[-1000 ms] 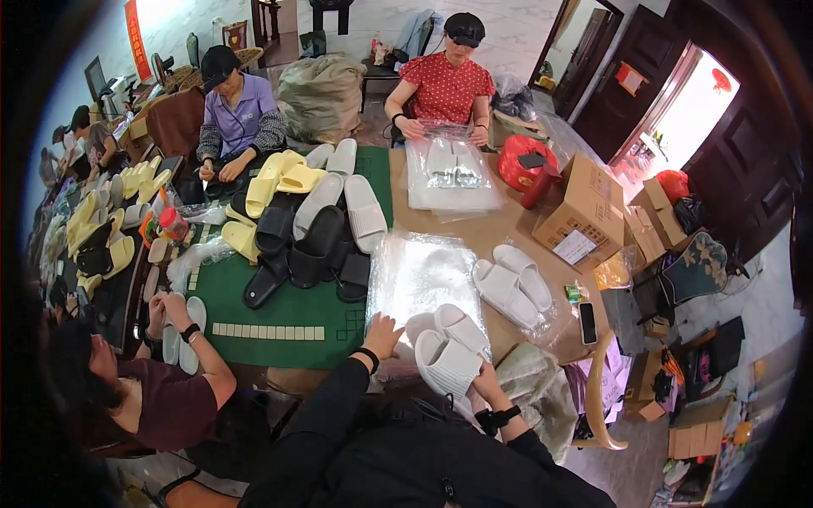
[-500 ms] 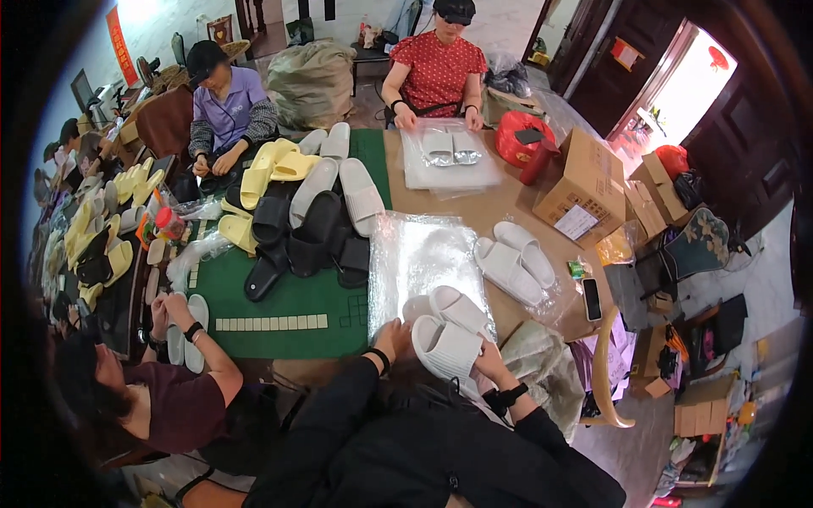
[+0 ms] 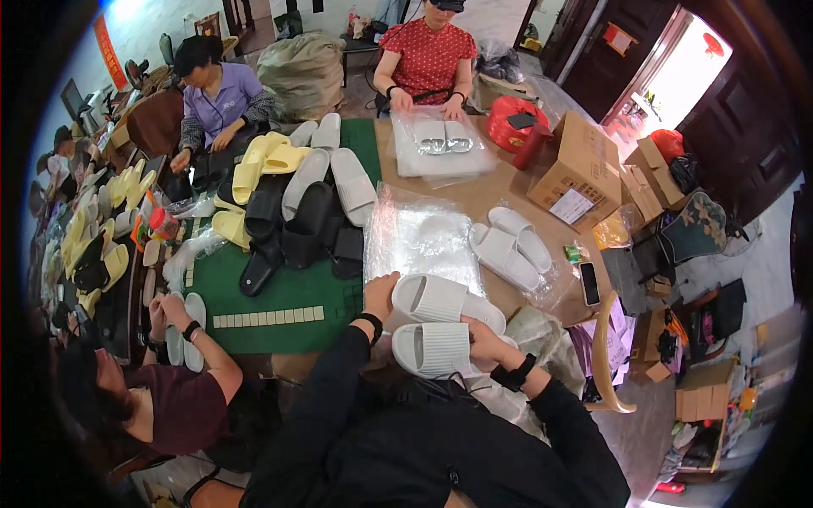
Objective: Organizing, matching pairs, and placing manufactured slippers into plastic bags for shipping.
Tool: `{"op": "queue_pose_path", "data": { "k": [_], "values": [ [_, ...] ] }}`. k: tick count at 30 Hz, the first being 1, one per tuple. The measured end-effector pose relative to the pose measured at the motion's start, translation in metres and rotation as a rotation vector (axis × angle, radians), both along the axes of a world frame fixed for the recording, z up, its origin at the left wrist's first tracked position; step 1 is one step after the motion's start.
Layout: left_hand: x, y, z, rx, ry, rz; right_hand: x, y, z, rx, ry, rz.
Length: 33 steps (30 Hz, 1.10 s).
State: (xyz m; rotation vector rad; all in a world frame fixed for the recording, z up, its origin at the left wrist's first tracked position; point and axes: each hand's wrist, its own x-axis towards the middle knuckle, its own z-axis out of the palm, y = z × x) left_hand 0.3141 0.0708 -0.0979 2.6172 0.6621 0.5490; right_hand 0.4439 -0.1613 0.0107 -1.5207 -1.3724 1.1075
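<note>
A pair of white slide sandals with ribbed straps [image 3: 443,296] lies sideways before me at the table's near edge, toes to the left. My right hand [image 3: 489,341] is closed on the nearer slide [image 3: 430,350], by the strap's right end. My left hand [image 3: 381,296] is at the toe of the farther slide, its fingers curled; what they hold is hidden between the slide and the bags. Just beyond lies a stack of clear plastic bags [image 3: 398,229], partly under the slides. Another white pair [image 3: 506,256] rests on plastic to the right.
Black slides [image 3: 307,224], grey slides [image 3: 351,188] and yellow slides [image 3: 248,173] are piled on the green mat [image 3: 246,292]. A carton [image 3: 576,173] and a phone [image 3: 589,284] are to the right. Several people work around the table, one opposite bagging slides [image 3: 445,135].
The white slides have turned from pointing away from me to lying sideways, toes left. My left hand has moved slightly farther forward; my right hand has shifted up a little.
</note>
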Motion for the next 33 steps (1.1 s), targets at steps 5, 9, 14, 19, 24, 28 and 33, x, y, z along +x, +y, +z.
{"op": "queue_pose_path", "data": {
  "k": [5, 9, 14, 19, 24, 28, 33],
  "values": [
    [-0.005, -0.005, 0.008, -0.144, 0.027, 0.168, -0.011, -0.006, -0.012, -0.124, 0.206, -0.199],
    [-0.001, -0.011, 0.004, -0.323, -0.088, 0.301, -0.015, -0.007, -0.004, -0.075, 0.155, -0.233],
    [0.015, -0.021, 0.011, -0.370, -0.162, 0.364, -0.010, -0.020, -0.014, 0.129, -0.332, -0.339],
    [0.033, -0.035, 0.017, -0.429, -0.403, 0.410, -0.010, -0.037, -0.027, 0.131, -0.390, -0.563],
    [0.023, -0.043, -0.007, -0.380, -0.245, 0.240, -0.019, -0.037, -0.009, 0.134, -0.231, -0.778],
    [-0.005, -0.046, -0.018, -0.118, 0.426, -0.159, -0.005, -0.054, -0.016, 0.010, -0.161, -0.951],
    [-0.021, -0.049, -0.007, 0.203, 0.536, -0.369, 0.002, -0.069, -0.019, -0.006, -0.184, -0.926]
  ]
}}
